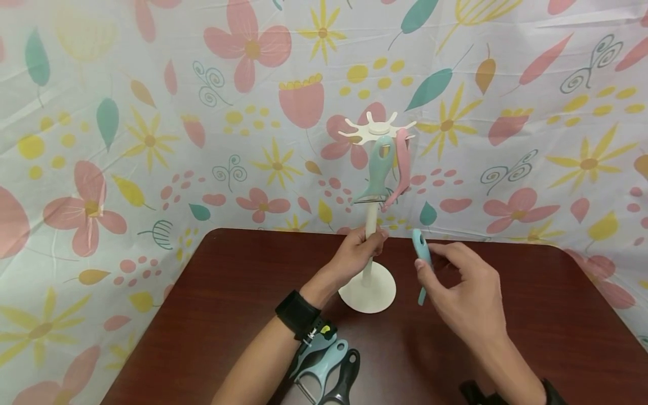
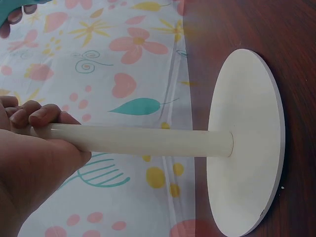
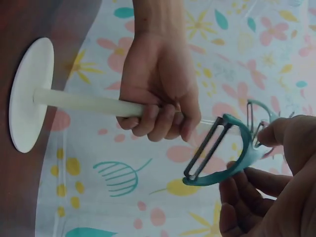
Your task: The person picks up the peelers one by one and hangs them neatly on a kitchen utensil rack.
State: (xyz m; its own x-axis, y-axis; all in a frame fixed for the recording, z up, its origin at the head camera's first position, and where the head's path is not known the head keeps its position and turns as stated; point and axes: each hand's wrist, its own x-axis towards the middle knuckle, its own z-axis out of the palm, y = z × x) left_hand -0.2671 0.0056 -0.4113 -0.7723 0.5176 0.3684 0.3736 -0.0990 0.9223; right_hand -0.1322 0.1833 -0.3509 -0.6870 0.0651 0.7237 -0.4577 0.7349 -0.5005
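My left hand (image 1: 354,252) grips the pole of a cream utensil stand (image 1: 368,295), its fingers curled round the shaft above the round base. A mint green peeler (image 1: 381,166) and a pink peeler (image 1: 403,163) hang from the spoked top. Right of the pole, my right hand (image 1: 468,295) pinches a light blue peeler (image 1: 420,246) between thumb and fingers, with its holed handle end up. In the right wrist view this peeler's Y-shaped head (image 3: 242,153) and metal blade show near the pole, apart from my left hand.
On the dark wooden table (image 1: 243,270), a light blue peeler (image 1: 329,363), a black peeler (image 1: 348,374) and another blue-handled tool (image 1: 316,344) lie beside my left forearm, which partly covers them. Flower-patterned cloth (image 1: 152,140) hangs behind the table.
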